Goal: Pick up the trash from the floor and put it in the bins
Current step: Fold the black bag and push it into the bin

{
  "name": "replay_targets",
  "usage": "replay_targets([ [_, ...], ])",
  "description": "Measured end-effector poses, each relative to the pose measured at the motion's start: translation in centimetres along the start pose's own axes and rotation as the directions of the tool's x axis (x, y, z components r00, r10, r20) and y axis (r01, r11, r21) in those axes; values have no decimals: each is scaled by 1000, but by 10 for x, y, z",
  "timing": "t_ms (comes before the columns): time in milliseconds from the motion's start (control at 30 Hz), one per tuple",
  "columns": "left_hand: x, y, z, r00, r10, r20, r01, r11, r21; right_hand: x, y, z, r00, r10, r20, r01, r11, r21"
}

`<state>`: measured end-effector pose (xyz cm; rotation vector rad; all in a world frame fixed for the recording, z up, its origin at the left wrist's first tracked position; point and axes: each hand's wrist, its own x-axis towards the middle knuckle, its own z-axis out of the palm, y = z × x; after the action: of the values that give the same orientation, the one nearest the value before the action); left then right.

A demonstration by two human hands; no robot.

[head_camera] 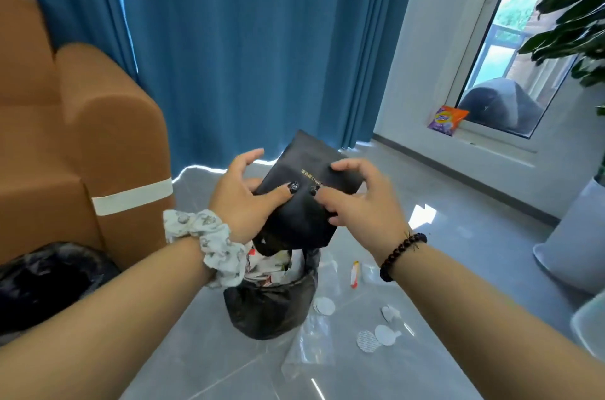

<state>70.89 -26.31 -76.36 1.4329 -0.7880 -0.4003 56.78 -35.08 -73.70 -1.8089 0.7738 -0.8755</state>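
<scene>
L hand (244,193) & R hand (363,200), each grip clamped on black bag (304,203); held above bin (271,304), trash inside

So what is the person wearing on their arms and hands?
Bare arms, no sleeves. The left wrist wears a white patterned fabric scrunchie. The right wrist wears a dark beaded bracelet. The thumbnail on the left hand is painted dark with sparkly decoration.

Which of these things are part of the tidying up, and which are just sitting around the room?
Part of the job:
- black paper bag, held by left hand and right hand
- bin
- white round pads, clear plastic bag, small wrapper on the floor

Just there:
- brown sofa
- blue curtain
- plant
</scene>
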Motion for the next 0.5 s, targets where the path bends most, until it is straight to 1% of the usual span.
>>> replay_targets([
  [33, -3, 1, 1, 1000, 3, 1, -3, 999, -33, -6, -1, -2, 995, -95, 36, 100, 977, -187],
  [100, -3, 1, 1, 1000, -7, -27, 4, 995, -101, -18, 0, -5, 975, -163, 153, 218, 847, -485],
  [133, -1, 1, 1, 998, -28, -64, 20, 992, -121, -21, 3, -5, 960, -190, 206, 276, 767, -579],
  [167, 0, 3, 0, 993, -55, -101, 41, 990, -138, -24, 4, -6, 946, -211, 247, 323, 706, -631],
  [233, -1, 2, -1, 982, -128, -139, 102, 978, -181, -23, 9, -5, 923, -236, 305, 380, 683, -624],
  [300, -5, -1, -2, 971, -216, -107, 188, 956, -223, -21, 12, -4, 907, -262, 328, 414, 688, -595],
  [367, -11, -2, -1, 948, -308, -75, 279, 923, -266, -20, 15, -3, 896, -311, 318, 442, 694, -568],
  [500, -23, 1, -1, 876, -483, 5, 448, 809, -379, -20, 12, -3, 853, -366, 372, 520, 653, -551],
])
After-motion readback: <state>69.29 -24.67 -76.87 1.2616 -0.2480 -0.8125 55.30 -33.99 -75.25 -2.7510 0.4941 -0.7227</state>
